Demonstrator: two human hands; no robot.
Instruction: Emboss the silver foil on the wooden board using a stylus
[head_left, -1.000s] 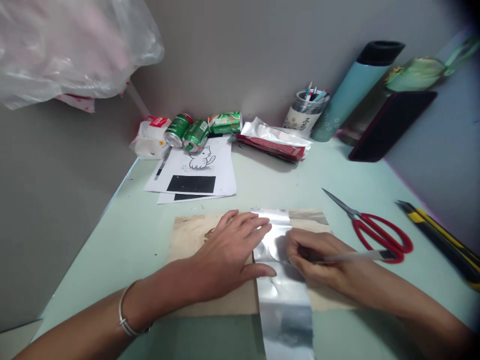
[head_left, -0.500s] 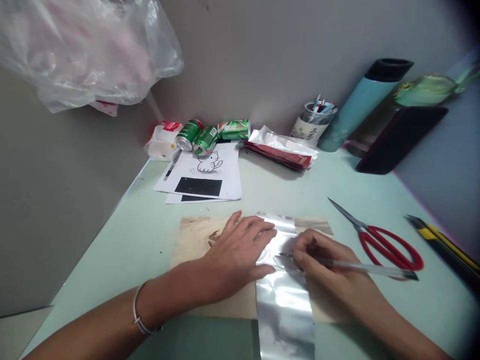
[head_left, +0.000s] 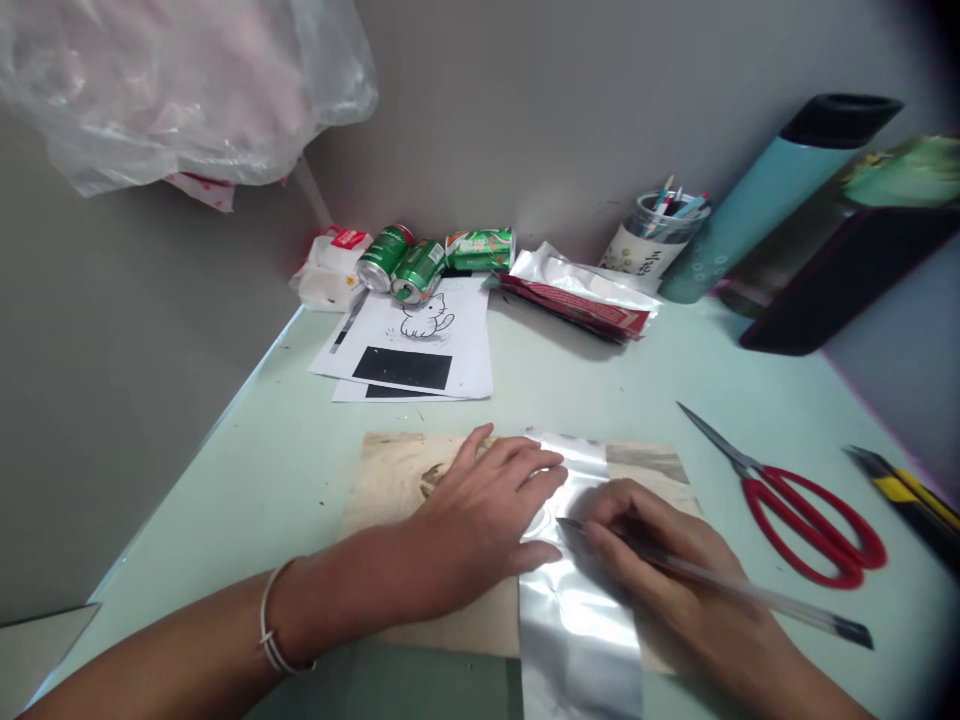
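Observation:
A shiny strip of aluminium sheet lies lengthwise across a thin wooden board and runs past its near edge. My left hand rests flat with its fingers spread, its fingertips and thumb on the left part of the strip and the palm over the board. In my right hand a clear pen is pinched between thumb and fingers. Its dark tip meets the metal between my two hands. Faint curved marks show on the strip close to the tip.
Red-handled scissors and a yellow-black utility knife lie to the right. Behind are printed cat sheets, green cans, a foil packet, a pen jar and a blue bottle. A plastic bag hangs upper left.
The pen's rear end has swung lower, and its tip has shifted slightly over the strip. My left hand stays pressed on the metal. The whole view has shifted a little.

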